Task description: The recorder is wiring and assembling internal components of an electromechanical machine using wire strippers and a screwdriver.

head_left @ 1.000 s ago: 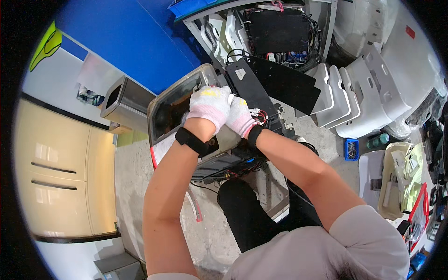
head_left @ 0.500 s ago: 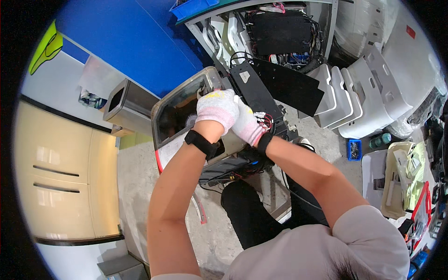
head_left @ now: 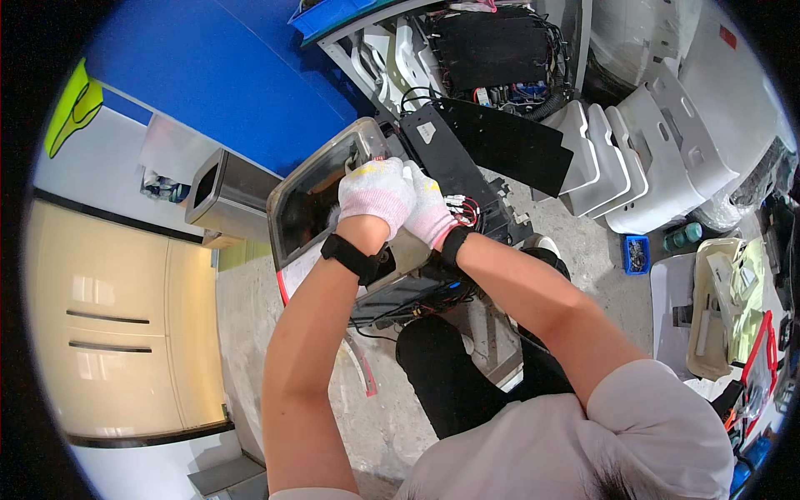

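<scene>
Both my hands wear white gloves with pink cuffs and press against each other over a machine with a clear, beige-rimmed cover (head_left: 287, 185). My left hand (head_left: 377, 192) is curled closed at the cover's right side. My right hand (head_left: 427, 205) is closed against it, fingers bent inward. Whatever lies inside the fingers is hidden by the gloves. Just right of them runs a long black housing (head_left: 446, 148), with white connectors on red wires (head_left: 468, 210) by my right cuff. A flat black plate (head_left: 521, 150) extends beyond it.
White curved panels (head_left: 612, 158) stand in a row at the right. Near them are a small blue tray of small parts (head_left: 636, 254), a teal bottle (head_left: 683, 237) and a beige bin (head_left: 712, 333). A metal box (head_left: 229, 196) stands left of the machine; electronics fill a frame (head_left: 492, 54) behind.
The view has shifted slightly. My hands stay together at the same part of the machine, with little visible change in their grip.
</scene>
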